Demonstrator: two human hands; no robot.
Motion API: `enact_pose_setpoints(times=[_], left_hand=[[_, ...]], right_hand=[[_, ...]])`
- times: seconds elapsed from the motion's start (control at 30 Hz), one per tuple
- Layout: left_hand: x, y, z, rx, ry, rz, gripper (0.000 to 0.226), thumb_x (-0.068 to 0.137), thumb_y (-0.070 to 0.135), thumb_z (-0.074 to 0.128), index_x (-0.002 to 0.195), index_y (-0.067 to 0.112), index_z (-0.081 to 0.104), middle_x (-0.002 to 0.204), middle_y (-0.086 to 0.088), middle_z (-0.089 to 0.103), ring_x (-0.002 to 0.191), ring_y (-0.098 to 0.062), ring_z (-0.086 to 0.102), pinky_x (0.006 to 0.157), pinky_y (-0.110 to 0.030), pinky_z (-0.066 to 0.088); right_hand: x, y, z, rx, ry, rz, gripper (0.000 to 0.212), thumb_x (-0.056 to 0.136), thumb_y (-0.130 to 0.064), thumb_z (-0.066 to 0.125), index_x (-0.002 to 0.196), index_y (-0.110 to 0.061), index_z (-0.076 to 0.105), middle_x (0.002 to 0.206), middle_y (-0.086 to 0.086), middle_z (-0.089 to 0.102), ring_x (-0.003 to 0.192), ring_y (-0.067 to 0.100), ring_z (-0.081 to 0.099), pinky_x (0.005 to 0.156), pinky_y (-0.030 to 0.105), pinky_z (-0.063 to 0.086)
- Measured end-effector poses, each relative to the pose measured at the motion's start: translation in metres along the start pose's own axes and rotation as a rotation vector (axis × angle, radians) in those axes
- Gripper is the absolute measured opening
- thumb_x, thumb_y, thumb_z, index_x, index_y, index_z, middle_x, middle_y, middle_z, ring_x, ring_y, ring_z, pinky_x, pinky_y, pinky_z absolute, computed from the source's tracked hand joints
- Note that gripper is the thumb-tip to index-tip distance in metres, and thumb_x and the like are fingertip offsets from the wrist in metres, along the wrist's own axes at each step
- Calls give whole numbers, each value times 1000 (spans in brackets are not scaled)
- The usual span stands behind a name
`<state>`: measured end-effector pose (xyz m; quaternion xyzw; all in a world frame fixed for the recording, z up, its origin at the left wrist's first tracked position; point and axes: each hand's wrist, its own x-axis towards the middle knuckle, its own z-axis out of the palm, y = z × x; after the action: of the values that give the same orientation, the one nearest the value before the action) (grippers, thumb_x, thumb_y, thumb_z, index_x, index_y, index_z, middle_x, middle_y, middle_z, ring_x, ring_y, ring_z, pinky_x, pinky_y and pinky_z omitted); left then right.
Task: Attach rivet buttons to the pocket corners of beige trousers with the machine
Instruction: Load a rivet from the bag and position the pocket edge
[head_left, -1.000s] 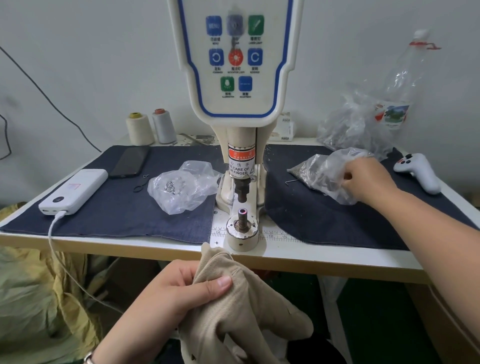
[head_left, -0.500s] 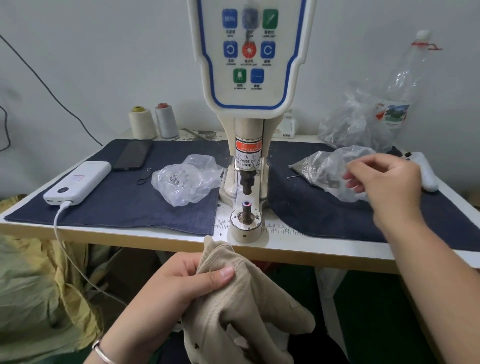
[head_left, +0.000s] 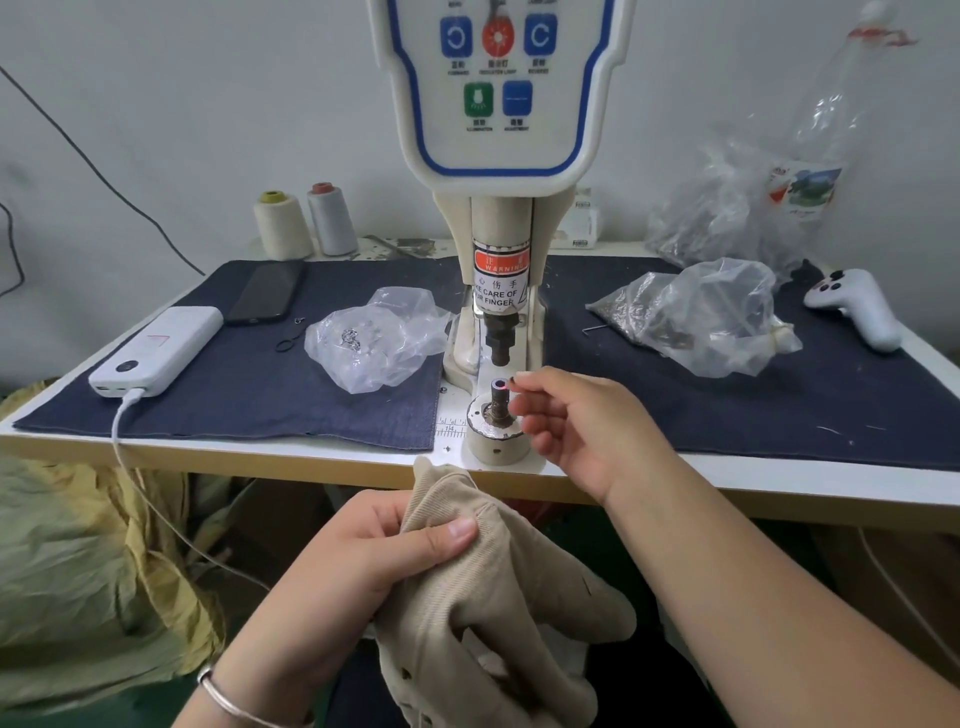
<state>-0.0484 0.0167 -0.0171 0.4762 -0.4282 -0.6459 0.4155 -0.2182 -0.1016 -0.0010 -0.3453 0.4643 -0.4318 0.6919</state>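
Note:
The white rivet machine (head_left: 501, 218) stands at the table's middle, its dark punch (head_left: 500, 345) above the lower die post (head_left: 500, 397), which has a pink-lit tip. My right hand (head_left: 582, 421) pinches a small dark rivet (head_left: 511, 383) at its fingertips, right beside the die tip. My left hand (head_left: 363, 566) grips the bunched beige trousers (head_left: 483, 613) below the table's front edge, thumb pressed on a fold. A clear bag of rivet parts (head_left: 701, 317) lies right of the machine; another clear bag (head_left: 376, 343) lies left.
Dark denim mats (head_left: 260, 405) cover the table on both sides. A white power bank (head_left: 156, 351) with a cable, a black phone (head_left: 267, 299), two thread cones (head_left: 306, 223), a white controller (head_left: 857, 306) and a plastic bottle (head_left: 826, 130) sit around. Yellow cloth (head_left: 78, 571) is heaped at lower left.
My right hand left the right bag and moved left and down to the die post, now pinching a small rivet. My left hand kept holding the trousers.

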Motion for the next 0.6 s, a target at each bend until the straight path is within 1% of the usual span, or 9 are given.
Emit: enact_pose_setpoints(times=[0.17,0.33,0.4,0.53,0.6], left_hand=[[1,1,2,-8,-6,5,39,71,34,82,88,0,76,87,-20,73,78,-25,70,67,-27,55],[1,-1,0,-1,12,7,42,70,35,83,89,-2,76,87,-20,73,77,-25,69,67,-28,55],[1,-1,-1,-2,11,5,42,70,35,83,88,-2,76,86,-19,73,76,-24,69,67,-27,55],[0,0,-2,-8,8,5,42,70,36,84,88,-1,75,85,-18,73,75,-23,69,66,-27,55],[-1,-1,-2,-6,13,4,44,70,37,84,89,-2,75,86,-19,73,77,-24,69,67,-28,55]], right_hand=[[5,-2,6,78,-10,83,21,86,-7,67,66,-5,68,51,3,62,36,6,51,33,14,36],[9,-2,6,145,-24,135,28,86,-7,68,58,-5,71,54,4,63,38,6,52,33,14,37],[9,-3,6,153,-34,141,25,86,-6,67,61,-4,71,54,5,64,38,7,52,34,15,38],[7,-5,7,160,-52,139,15,88,-5,64,75,0,70,54,4,64,38,5,52,35,14,38],[7,-6,7,177,-58,142,12,88,-5,63,79,1,69,53,4,63,38,5,51,35,13,38]])
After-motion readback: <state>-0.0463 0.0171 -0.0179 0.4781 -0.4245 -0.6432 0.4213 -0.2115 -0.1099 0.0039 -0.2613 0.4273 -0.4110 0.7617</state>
